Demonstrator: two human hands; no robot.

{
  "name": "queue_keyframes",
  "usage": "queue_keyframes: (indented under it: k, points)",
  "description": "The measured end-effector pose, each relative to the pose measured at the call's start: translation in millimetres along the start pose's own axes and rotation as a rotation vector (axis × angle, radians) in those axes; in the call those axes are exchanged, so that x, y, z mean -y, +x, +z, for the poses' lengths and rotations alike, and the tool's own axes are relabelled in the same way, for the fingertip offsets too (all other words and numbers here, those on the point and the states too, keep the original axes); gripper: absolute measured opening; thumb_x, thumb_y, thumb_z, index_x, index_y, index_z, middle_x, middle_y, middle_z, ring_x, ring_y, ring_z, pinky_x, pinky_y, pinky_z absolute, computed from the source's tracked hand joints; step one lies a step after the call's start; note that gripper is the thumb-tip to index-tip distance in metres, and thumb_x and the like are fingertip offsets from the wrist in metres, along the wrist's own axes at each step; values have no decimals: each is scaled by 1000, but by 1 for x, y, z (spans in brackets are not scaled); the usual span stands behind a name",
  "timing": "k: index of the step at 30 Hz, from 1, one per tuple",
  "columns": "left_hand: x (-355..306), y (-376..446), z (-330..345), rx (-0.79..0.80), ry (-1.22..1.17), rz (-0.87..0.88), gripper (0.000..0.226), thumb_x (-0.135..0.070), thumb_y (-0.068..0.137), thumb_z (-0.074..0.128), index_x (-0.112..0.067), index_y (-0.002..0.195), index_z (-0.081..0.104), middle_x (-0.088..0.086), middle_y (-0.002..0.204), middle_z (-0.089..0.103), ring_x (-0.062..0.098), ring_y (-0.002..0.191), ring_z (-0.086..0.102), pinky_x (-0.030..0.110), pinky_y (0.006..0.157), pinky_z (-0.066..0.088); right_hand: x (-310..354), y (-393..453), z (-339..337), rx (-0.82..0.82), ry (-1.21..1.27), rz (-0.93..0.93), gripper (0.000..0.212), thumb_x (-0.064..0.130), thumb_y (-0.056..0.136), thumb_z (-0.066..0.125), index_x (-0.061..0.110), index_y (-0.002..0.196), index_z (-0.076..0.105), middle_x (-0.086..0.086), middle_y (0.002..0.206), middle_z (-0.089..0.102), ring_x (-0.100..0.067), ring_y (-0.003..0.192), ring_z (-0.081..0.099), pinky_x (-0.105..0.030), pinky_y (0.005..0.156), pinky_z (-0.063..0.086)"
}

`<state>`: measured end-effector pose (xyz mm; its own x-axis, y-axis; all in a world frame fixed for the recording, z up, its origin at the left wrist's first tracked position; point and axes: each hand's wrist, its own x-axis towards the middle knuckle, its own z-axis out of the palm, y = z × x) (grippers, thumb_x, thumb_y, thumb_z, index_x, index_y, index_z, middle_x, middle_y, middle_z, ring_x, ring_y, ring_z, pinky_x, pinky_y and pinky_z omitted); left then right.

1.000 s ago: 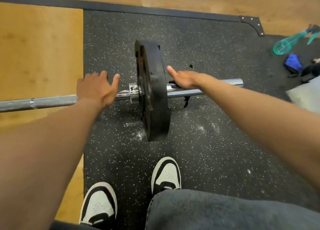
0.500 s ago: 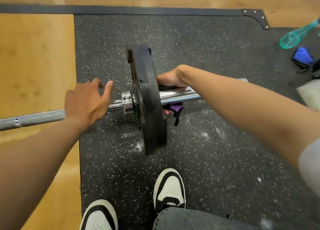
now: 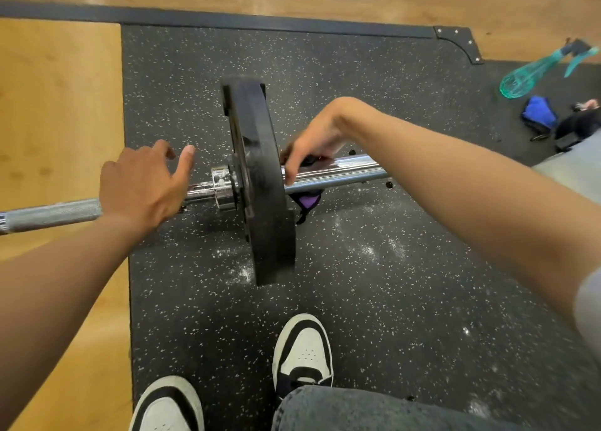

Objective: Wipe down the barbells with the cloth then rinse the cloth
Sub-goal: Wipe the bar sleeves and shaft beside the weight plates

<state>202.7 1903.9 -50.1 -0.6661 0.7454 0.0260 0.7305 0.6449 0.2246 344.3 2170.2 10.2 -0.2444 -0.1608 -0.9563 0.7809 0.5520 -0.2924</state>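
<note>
Our right hand [image 3: 312, 148] now curls over the sleeve [image 3: 338, 170] just beside the plate [image 3: 260, 183], gripping the cloth [image 3: 307, 201], which has slid inward from mid-sleeve, so wiping is underway. Our left hand [image 3: 146, 183] rests, fingers spread, on the shaft [image 3: 52, 214].

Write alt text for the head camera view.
Seen from above, a right hand grips a dark cloth around the chrome barbell sleeve beside a black weight plate. The open left hand rests on the grey knurled bar, over speckled black rubber flooring.
</note>
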Motion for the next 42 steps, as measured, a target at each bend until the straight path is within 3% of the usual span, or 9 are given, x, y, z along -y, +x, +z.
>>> queue_keyframes:
  k: [3, 7, 10, 17, 22, 25, 31, 37, 42]
  points:
    - [0, 1, 1, -10, 4, -2, 83, -75, 100, 10, -13, 111, 65, 15, 99, 72, 40, 92, 63, 51, 79, 46, 16, 8, 6, -19, -196, 111, 141, 60, 22, 102, 13, 145, 50, -2, 139, 58, -22, 127, 56, -39, 113, 45]
    - [0, -1, 1, -23, 2, 2, 81, -74, 101, 12, -14, 111, 65, 14, 98, 72, 40, 92, 63, 50, 78, 45, 29, 19, 11, -19, -217, 117, 163, 62, 7, 100, 12, 151, 44, 0, 135, 59, -17, 133, 47, -37, 117, 37]
    - [-1, -3, 1, -37, 0, 16, 80, -73, 102, 13, -13, 111, 65, 14, 98, 72, 40, 91, 62, 50, 77, 45, 33, 17, 14, -21, -302, 112, 158, 69, 9, 96, 14, 149, 48, -4, 155, 49, -24, 144, 43, -44, 122, 33]
    - [-2, -2, -1, -44, 3, 18, 80, -73, 102, 14, -13, 112, 65, 16, 96, 72, 41, 91, 62, 50, 77, 46, 37, 0, 21, -121, -619, 103, 151, 90, 17, 82, 16, 146, 53, -11, 155, 49, -35, 144, 44, -50, 116, 41]
    - [-3, -1, -2, -31, -10, 12, 81, -74, 101, 13, -13, 111, 65, 15, 95, 72, 41, 90, 63, 52, 78, 49, 49, 6, 16, -131, -451, 190, 93, 51, 66, 91, 11, 144, 58, -6, 145, 60, -28, 132, 58, -35, 117, 37]
    - [-3, -2, -4, -32, -13, 8, 82, -75, 100, 12, -13, 110, 65, 16, 95, 71, 41, 88, 62, 53, 78, 50, 50, 7, 19, -24, -347, 187, 112, 49, 32, 103, 22, 132, 63, 1, 149, 53, -22, 141, 47, -39, 124, 30]
    - [-7, -1, -6, -44, -7, 10, 78, -73, 102, 15, -12, 104, 64, 17, 87, 68, 40, 83, 61, 52, 75, 50, 42, -10, 15, -53, -528, 112, 142, 76, 27, 93, 16, 149, 50, -7, 155, 50, -26, 143, 47, -39, 116, 40]
    - [-9, -1, -8, -34, -1, -1, 76, -72, 102, 16, -14, 106, 64, 16, 90, 69, 40, 85, 61, 52, 78, 50, 36, 7, 10, 23, -252, 75, 139, 54, 23, 104, 16, 146, 53, -4, 147, 58, -22, 134, 56, -41, 115, 43]
    - [-9, -2, -9, -56, 2, -4, 73, -70, 103, 17, -13, 102, 63, 15, 89, 68, 39, 84, 60, 52, 77, 49, 33, 0, 16, -59, -290, 15, 150, 66, 15, 99, 16, 148, 49, -3, 146, 58, -24, 133, 57, -42, 113, 45]
